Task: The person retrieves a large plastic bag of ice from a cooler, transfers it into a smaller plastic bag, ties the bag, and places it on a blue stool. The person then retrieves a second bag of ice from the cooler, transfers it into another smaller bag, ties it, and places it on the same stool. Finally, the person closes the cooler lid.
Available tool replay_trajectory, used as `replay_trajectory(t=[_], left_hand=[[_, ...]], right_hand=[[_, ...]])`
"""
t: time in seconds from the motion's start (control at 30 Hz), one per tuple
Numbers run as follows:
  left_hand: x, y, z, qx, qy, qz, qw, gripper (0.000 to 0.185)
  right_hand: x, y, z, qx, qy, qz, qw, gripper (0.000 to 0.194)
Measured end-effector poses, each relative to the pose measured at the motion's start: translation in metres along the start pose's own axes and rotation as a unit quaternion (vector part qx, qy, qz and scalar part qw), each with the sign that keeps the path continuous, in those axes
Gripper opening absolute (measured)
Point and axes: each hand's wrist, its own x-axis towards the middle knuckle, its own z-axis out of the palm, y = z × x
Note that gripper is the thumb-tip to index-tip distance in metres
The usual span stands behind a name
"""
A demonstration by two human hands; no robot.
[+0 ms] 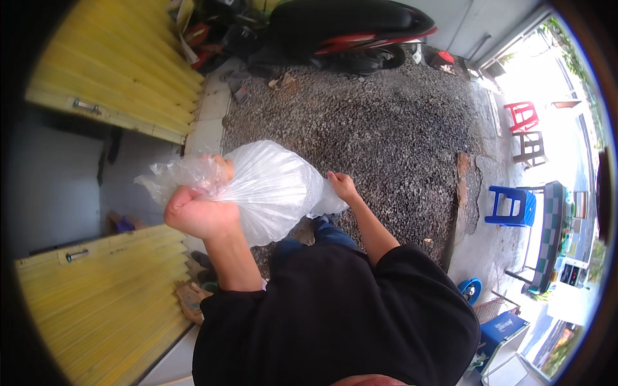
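A full, whitish translucent plastic bag (273, 188) is held up in front of my body. My left hand (203, 202) is closed round its gathered neck, and the loose, crumpled mouth sticks out past the fingers to the left. My right hand (342, 186) pinches the plastic at the opposite end, where a narrower part of the bag hangs. What the bag contains cannot be made out through the plastic.
Yellow folding shutters (116, 72) flank a doorway at left. A motorcycle (357, 34) stands on the gravel (386, 125) ahead. Shoes (237, 87) lie by the tiled step. A blue plastic stool (512, 206), red stool (522, 116) and blue box (502, 330) are at right.
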Motion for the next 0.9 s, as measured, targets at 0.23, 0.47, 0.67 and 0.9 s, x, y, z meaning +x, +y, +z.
replay_trajectory(t=[0.23, 0.47, 0.67, 0.9], left_hand=[[0.043, -0.124, 0.113, 0.024, -0.190, -0.090, 0.977, 0.011], [0.085, -0.281, 0.206, 0.114, -0.177, -0.235, 0.949, 0.040], [0.072, -0.391, 0.288, 0.102, -0.436, -0.369, 0.815, 0.037], [0.043, -0.536, 0.378, 0.114, -0.604, -0.344, 0.710, 0.032]], right_hand=[[0.023, -0.122, -0.186, -0.071, 0.033, -0.173, 0.982, 0.060], [0.026, -0.249, -0.286, -0.004, 0.061, -0.424, 0.904, 0.089], [0.092, -0.282, -0.321, -0.102, 0.373, -0.233, 0.892, 0.060], [0.170, -0.242, -0.416, -0.056, 0.570, -0.152, 0.806, 0.041]])
